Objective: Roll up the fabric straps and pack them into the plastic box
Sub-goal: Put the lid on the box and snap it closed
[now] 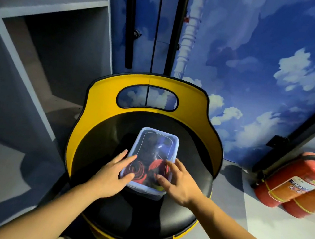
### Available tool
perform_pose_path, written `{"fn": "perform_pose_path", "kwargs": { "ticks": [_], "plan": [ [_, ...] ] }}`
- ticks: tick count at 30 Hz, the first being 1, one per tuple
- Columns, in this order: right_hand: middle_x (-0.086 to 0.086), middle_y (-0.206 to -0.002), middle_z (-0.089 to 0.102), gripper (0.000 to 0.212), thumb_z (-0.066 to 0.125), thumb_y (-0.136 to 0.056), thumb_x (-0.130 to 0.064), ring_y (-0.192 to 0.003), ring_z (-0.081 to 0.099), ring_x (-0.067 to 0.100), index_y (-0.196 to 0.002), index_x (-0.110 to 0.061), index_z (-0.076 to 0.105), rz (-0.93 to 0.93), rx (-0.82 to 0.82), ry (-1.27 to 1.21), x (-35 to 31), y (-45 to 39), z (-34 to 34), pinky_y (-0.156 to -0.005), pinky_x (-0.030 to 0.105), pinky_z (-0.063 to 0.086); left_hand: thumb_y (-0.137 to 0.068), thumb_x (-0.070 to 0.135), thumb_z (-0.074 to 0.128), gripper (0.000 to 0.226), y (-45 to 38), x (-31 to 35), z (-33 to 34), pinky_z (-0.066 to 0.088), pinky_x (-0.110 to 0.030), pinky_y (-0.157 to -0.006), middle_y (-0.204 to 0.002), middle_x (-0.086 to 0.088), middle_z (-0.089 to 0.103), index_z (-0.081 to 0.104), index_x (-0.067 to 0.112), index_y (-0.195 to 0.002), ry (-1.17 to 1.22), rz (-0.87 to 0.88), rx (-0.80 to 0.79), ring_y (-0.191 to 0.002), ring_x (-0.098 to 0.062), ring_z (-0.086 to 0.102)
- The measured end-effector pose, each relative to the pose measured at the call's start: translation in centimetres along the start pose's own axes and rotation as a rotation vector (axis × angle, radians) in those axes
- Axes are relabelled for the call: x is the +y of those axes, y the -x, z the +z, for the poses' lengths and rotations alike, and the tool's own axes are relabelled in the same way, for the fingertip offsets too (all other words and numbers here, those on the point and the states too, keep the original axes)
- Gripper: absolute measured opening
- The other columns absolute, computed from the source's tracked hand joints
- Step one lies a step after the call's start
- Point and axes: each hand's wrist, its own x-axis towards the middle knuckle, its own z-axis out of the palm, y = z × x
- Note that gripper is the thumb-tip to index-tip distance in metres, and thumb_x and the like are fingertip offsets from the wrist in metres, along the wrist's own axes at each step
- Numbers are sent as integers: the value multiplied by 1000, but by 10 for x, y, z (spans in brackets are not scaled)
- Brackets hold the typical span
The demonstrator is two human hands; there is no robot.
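- Plastic box (152, 159): clear, rectangular, lid on, sitting on the black seat of the chair (131, 222) in front of me, its long axis running from 6 o'clock to 12 o'clock.
- Fabric straps (139, 170): rolled coils seen through the lid; a dark red and black coil at the box's 7 o'clock corner, a brighter red one (156, 164) just beside it toward 5 o'clock, darker shapes further in toward 12 o'clock that I cannot make out.
- My left hand (114, 175): spread wide, fingers straight, lying flat on the lid at the box's 8 o'clock edge, thumb along the near left corner; it holds nothing.
- My right hand (177, 182): likewise spread wide and flat on the lid at the box's 4 o'clock edge, fingers pointing toward 11 o'clock; it holds nothing.
- Chair: round black cushion, yellow backrest at 12 o'clock with an oval cut-out.
- Shelving unit (42, 44): grey, at 9 to 10 o'clock.
- Fire extinguishers (300, 184): two, red, lying on the floor at 3 o'clock.
- Wall (260, 62): blue sky and cloud print, at 12 to 2 o'clock.
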Motion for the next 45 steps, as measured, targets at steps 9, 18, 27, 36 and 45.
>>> {"fn": "perform_pose_path", "kwargs": {
  "ticks": [9,18,27,36,45],
  "plan": [
    [1,-136,31,121,78,-62,-73,-121,51,19,-156,-26,18,-46,50,67,-1,6,32,-104,31,49,-66,57,86,107,-6,-2,2,29,-41,-121,-168,7,2,24,49,-153,-89,16,-96,-153,-20,15],
    [5,-154,25,121,80,-68,-65,-134,47,19,-160,-22,15,-129,16,94,20,-8,19,-109,13,32,-57,47,95,105,-8,-8,36,43,-41,-113,-165,5,22,44,39,-148,131,17,141,-145,-18,35],
    [4,-147,36,119,76,-70,-68,-127,53,20,-160,-28,10,-67,-18,119,29,-23,18,-107,24,42,-61,27,96,101,-16,-3,45,46,-36,-110,-159,6,32,46,27,-149,172,10,230,-139,-15,43],
    [1,-158,25,120,74,-71,-72,-131,52,16,-161,-27,7,-108,-6,130,28,-30,14,-106,24,45,-67,45,90,100,-20,-1,31,39,-37,-116,-163,11,18,37,38,-152,91,33,161,-145,-13,30],
    [-6,-133,54,102,70,-66,-75,-114,58,23,-153,-35,33,-26,137,253,22,-34,16,-96,34,51,-65,47,90,94,-29,5,12,38,-33,-115,-161,7,30,48,34,-148,44,4,161,-143,-15,37]
  ]
}}
